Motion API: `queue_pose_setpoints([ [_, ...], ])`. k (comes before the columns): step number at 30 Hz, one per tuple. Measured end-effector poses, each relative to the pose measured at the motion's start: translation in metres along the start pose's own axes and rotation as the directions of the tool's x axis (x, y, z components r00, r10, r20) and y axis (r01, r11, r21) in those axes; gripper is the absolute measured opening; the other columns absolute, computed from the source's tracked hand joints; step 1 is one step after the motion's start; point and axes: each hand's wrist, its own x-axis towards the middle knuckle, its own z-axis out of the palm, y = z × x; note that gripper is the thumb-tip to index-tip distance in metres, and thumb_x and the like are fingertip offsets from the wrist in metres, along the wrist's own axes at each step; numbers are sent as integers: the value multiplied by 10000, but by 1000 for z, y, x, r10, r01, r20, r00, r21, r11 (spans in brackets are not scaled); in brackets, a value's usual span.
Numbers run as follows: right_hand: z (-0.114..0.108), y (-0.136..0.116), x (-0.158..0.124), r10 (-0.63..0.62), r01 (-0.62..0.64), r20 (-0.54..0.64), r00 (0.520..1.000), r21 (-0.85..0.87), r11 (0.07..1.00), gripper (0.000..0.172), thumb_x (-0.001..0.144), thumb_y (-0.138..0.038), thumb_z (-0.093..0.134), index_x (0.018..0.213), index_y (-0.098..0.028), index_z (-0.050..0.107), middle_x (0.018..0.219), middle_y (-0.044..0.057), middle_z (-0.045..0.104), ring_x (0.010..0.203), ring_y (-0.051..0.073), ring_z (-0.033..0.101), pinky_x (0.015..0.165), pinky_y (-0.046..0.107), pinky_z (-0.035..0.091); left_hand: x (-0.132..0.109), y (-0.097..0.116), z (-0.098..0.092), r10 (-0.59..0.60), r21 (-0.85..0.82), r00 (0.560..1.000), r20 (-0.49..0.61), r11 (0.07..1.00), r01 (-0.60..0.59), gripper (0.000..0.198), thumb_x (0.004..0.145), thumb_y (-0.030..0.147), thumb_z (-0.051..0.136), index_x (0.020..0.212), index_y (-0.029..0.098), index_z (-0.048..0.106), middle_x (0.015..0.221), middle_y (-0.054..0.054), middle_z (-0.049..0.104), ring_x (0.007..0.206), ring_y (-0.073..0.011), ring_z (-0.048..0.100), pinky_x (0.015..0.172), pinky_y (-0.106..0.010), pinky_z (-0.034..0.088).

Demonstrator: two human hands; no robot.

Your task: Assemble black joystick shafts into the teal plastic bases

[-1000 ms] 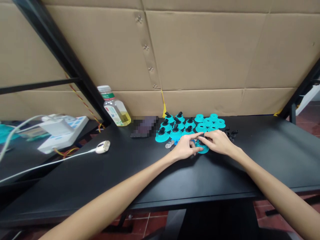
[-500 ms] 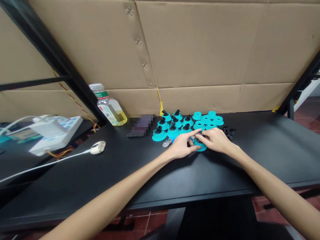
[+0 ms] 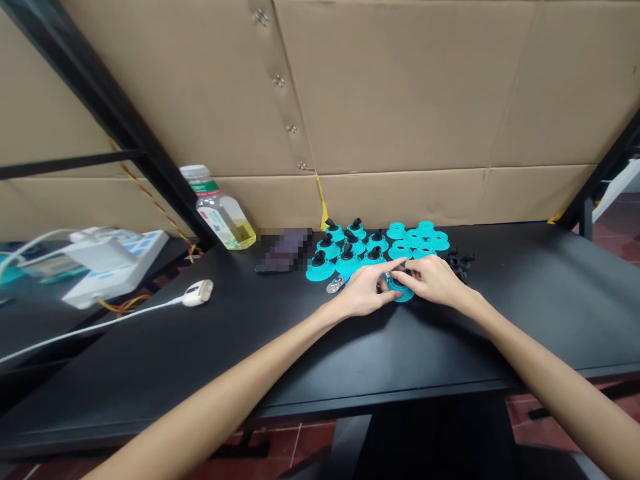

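Observation:
Both my hands meet over a turquoise flanged base at the front of a group of parts on the black table. My left hand and my right hand have their fingertips on its dark top, which my fingers mostly hide. Behind them stand several turquoise bases with black toggle-like tops and several bare turquoise bases. A small perforated metal plate lies just left of my left hand. Small black pieces sit beyond my right hand.
A bottle of yellow liquid and a pixelated flat dark object stand at the back of the table. Farther left are a white power strip and a small white corded device. Cardboard covers the wall behind.
The whole view has shifted slightly. My hands have drawn a little closer around the turquoise base, and both stay on it.

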Motion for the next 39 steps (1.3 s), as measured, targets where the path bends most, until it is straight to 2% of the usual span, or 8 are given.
queue_pose_setpoints([
  [4, 0, -2, 0, 0, 1, -18, 1000, 45, 999, 457, 914, -447, 467, 588, -152, 591, 506, -5, 492, 499, 90, 360, 532, 239, 206, -1, 8, 4, 12, 173, 990, -144, 985, 13, 521, 732, 376, 734, 1214, 214, 622, 932, -26, 676, 654, -139, 580, 640, -259, 432],
  [7, -2, -5, 0, 10, -10, 2, 1000, 45, 999, 460, 903, -448, 491, 562, -150, 570, 492, -15, 468, 483, 81, 323, 525, 241, 196, -2, 12, 6, 15, 272, 979, -203, 961, 42, 613, 734, 458, 717, 1287, 240, 570, 1010, -44, 656, 718, -161, 585, 656, -270, 432],
  [12, -3, -1, 0, -31, 31, 8, 999, 52, 998, 514, 914, -498, 447, 550, -154, 561, 470, -25, 428, 477, 81, 291, 522, 244, 197, 0, 4, -3, 10, 104, 1000, -3, 995, -9, 712, 765, 379, 698, 1410, 224, 438, 798, 6, 662, 609, -132, 564, 637, -256, 441],
  [15, -1, 0, 1, -31, 31, 7, 999, 23, 999, 495, 916, -478, 441, 574, -152, 592, 483, -15, 467, 484, 84, 324, 527, 238, 205, 0, 2, -4, 23, 26, 1000, 21, 999, -23, 647, 792, 306, 662, 1396, 207, 453, 693, 35, 637, 593, -125, 566, 637, -245, 444],
  [22, 6, -12, 2, 70, -76, -47, 996, -153, 985, 454, 904, -435, 444, 637, -150, 676, 579, 50, 616, 533, 118, 476, 532, 249, 191, 1, 12, 9, 33, 245, 970, -240, 969, 27, 565, 731, 289, 688, 1273, 197, 559, 1012, -57, 656, 745, -169, 588, 709, -296, 466],
  [27, -1, -13, 1, 50, -51, -8, 999, -90, 995, 444, 910, -440, 452, 688, -152, 706, 542, 29, 581, 505, 103, 424, 528, 240, 193, 0, 6, 1, 43, 153, 996, -76, 988, -31, 796, 740, 378, 694, 1449, 243, 356, 1082, -52, 640, 627, -117, 549, 651, -273, 472],
  [34, -7, -12, 2, 6, -8, 64, 998, 25, 1000, 443, 924, -433, 447, 709, -148, 709, 492, -11, 487, 471, 81, 314, 532, 236, 203, 2, -2, -9, -41, -138, 980, 194, 988, 68, 847, 783, 301, 654, 1501, 158, 229, 566, 58, 572, 484, -115, 522, 537, -223, 431],
  [39, -4, -13, 3, 66, -65, 32, 997, -28, 997, 515, 916, -464, 444, 572, -137, 643, 468, -1, 465, 468, 84, 299, 522, 245, 181, 3, 4, -1, -43, 133, 998, -39, 990, 47, 782, 714, 467, 722, 1405, 244, 432, 964, -36, 689, 605, -132, 577, 599, -251, 441],
])
